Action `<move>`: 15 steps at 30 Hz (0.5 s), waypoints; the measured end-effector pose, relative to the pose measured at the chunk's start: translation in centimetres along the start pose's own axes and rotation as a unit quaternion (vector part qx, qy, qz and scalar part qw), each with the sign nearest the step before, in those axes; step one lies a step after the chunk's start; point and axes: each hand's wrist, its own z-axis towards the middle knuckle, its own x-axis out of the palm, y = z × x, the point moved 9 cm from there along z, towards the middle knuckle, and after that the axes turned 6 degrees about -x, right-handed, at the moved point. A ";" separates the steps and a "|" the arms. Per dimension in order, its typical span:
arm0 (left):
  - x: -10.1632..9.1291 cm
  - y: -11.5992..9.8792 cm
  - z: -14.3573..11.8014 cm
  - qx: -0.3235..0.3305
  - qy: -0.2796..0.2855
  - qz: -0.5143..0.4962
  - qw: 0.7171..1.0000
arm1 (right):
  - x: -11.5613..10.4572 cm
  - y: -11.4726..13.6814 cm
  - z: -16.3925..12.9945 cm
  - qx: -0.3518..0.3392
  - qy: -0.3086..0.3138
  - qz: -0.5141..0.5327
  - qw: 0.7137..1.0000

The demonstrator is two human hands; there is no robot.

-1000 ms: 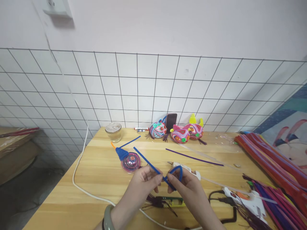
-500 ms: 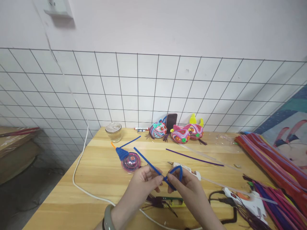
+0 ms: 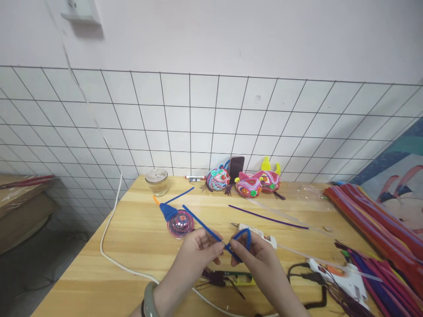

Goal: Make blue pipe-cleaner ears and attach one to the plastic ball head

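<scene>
We hold blue fuzzy wire (image 3: 211, 232) in both hands, low over bench (image 3: 132, 246). Left hand (image 3: 198, 251) pinches straight part, grip tight. Right hand (image 3: 254, 257) pinches small loop at wire's near end, grip tight too. Hands almost touch, wire crosses between them. Long free end runs up and left, away from us, tip pointing toward pink round toy (image 3: 180, 223) and glass jar (image 3: 156, 181). Left hand sits nearer long end. Glue tube (image 3: 256, 232) just behind right hand.
</scene>
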 end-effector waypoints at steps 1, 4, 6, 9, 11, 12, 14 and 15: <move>0.0 0.0 0.0 -0.001 0.000 -0.002 1.000 | 0.0 0.0 0.0 0.000 0.000 -0.001 1.000; 0.0 0.0 0.0 -0.005 -0.001 -0.008 1.000 | 0.0 -0.1 0.0 0.005 -0.003 -0.004 1.000; 0.0 -0.1 0.0 -0.007 -0.003 -0.012 1.000 | 0.0 -0.2 0.0 0.008 -0.001 -0.006 1.000; 0.0 -0.2 -0.1 -0.006 -0.011 -0.014 1.000 | 0.1 -0.2 0.0 0.010 0.003 0.001 1.000; -0.1 -0.3 -0.1 -0.004 -0.016 -0.016 1.000 | 0.1 -0.3 0.0 0.011 0.002 0.007 1.000; -0.1 -0.3 -0.1 -0.003 -0.018 -0.017 1.000 | 0.1 -0.4 0.0 0.012 0.002 0.007 1.000; -0.2 -0.2 -0.1 -0.003 -0.024 -0.022 0.999 | 0.1 -0.4 0.0 0.011 0.005 0.001 1.000; -0.3 -0.2 -0.1 -0.003 -0.027 -0.024 0.999 | 0.1 -0.4 0.0 0.010 0.006 -0.002 1.000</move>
